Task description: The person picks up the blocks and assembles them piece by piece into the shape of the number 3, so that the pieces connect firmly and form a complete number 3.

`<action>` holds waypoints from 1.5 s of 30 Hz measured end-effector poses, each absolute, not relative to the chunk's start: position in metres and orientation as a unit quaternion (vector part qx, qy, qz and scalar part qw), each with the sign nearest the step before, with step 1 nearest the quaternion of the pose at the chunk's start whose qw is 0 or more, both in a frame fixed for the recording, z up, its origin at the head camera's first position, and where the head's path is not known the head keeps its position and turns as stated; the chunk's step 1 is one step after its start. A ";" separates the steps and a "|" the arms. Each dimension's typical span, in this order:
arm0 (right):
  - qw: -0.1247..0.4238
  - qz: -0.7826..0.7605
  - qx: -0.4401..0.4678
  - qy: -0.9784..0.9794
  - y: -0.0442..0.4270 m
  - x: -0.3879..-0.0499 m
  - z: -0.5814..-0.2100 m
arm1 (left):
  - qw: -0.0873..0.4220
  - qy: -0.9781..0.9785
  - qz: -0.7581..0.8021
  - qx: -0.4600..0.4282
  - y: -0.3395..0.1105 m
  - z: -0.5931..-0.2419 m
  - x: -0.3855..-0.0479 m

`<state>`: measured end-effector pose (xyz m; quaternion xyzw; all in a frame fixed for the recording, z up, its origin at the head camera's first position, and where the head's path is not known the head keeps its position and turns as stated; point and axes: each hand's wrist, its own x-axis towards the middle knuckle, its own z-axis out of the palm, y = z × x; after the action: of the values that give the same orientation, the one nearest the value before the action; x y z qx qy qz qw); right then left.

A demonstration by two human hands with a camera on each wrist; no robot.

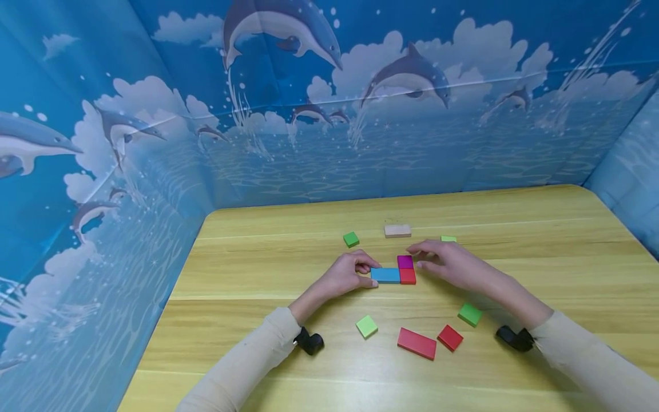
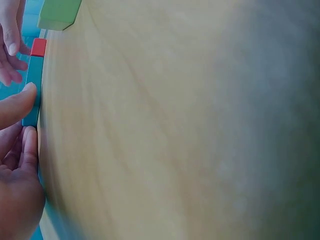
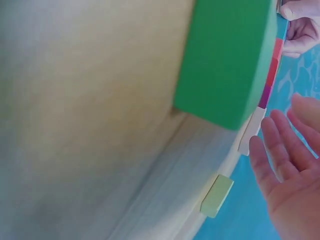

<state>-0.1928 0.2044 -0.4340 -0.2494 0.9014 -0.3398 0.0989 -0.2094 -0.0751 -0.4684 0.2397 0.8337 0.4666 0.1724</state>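
Observation:
A long blue block [image 1: 385,276] lies flat on the table, its right end against a red square block [image 1: 408,277]. Just behind the red one sits a purple block [image 1: 405,262], touching it. My left hand [image 1: 350,272] pinches the blue block's left end, the thumb on its near side in the left wrist view. Right of the purple block hovers my right hand [image 1: 445,263], its fingers relaxed and holding nothing. In the right wrist view a gap shows between the right fingers and the purple block [image 3: 265,97].
Behind the hands lie a green block [image 1: 351,239], a pale wooden block [image 1: 397,230] and a light green block [image 1: 448,238]. Nearer are another light green block [image 1: 367,327], a long red block [image 1: 416,343], a red square [image 1: 450,338] and a green block [image 1: 469,315].

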 end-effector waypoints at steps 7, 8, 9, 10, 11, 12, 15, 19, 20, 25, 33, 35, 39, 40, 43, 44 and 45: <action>0.096 -0.333 -0.250 0.904 0.212 -0.183 -0.433 | 0.174 0.834 0.467 0.236 -0.075 -0.468 -0.208; 0.096 -0.334 -0.249 0.904 0.213 -0.181 -0.433 | 0.173 0.833 0.470 0.236 -0.075 -0.468 -0.208; 0.098 -0.335 -0.249 0.904 0.214 -0.180 -0.433 | 0.174 0.831 0.473 0.236 -0.075 -0.468 -0.208; 0.098 -0.334 -0.246 0.905 0.216 -0.178 -0.432 | 0.176 0.830 0.474 0.234 -0.074 -0.468 -0.208; 0.097 -0.334 -0.246 0.905 0.217 -0.176 -0.432 | 0.178 0.828 0.477 0.233 -0.074 -0.463 -0.205; 0.096 -0.332 -0.245 0.906 0.219 -0.174 -0.432 | 0.175 0.829 0.476 0.235 -0.073 -0.458 -0.202; 0.088 -0.325 -0.245 0.909 0.224 -0.168 -0.432 | 0.176 0.831 0.472 0.235 -0.074 -0.458 -0.202; 0.076 -0.320 -0.247 0.911 0.231 -0.161 -0.434 | 0.171 0.838 0.462 0.236 -0.075 -0.469 -0.208; 0.075 -0.320 -0.247 0.911 0.233 -0.159 -0.435 | 0.171 0.839 0.460 0.236 -0.075 -0.469 -0.208; 0.078 -0.321 -0.252 0.910 0.242 -0.151 -0.437 | 0.169 0.840 0.458 0.239 -0.075 -0.471 -0.209; 0.112 -0.337 -0.246 0.902 0.256 -0.141 -0.438 | 0.166 0.839 0.458 0.243 -0.075 -0.471 -0.209; 0.120 -0.342 -0.243 0.900 0.259 -0.139 -0.437 | 0.166 0.839 0.458 0.245 -0.075 -0.471 -0.209; 0.129 -0.346 -0.245 0.896 0.266 -0.134 -0.437 | 0.166 0.839 0.456 0.246 -0.075 -0.470 -0.209; 0.132 -0.348 -0.244 0.895 0.268 -0.133 -0.437 | 0.165 0.839 0.455 0.247 -0.075 -0.470 -0.209; 0.135 -0.351 -0.255 0.891 0.274 -0.130 -0.436 | 0.166 0.839 0.456 0.247 -0.075 -0.469 -0.209; 0.137 -0.353 -0.259 0.889 0.276 -0.129 -0.436 | 0.167 0.838 0.457 0.247 -0.075 -0.469 -0.209; 0.141 -0.354 -0.262 0.887 0.278 -0.128 -0.436 | 0.167 0.838 0.458 0.247 -0.075 -0.469 -0.209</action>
<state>-0.1280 0.2776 -0.4360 -0.2615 0.8869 -0.3540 0.1406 -0.2087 -0.0751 -0.4687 0.2471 0.8377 0.4575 0.1672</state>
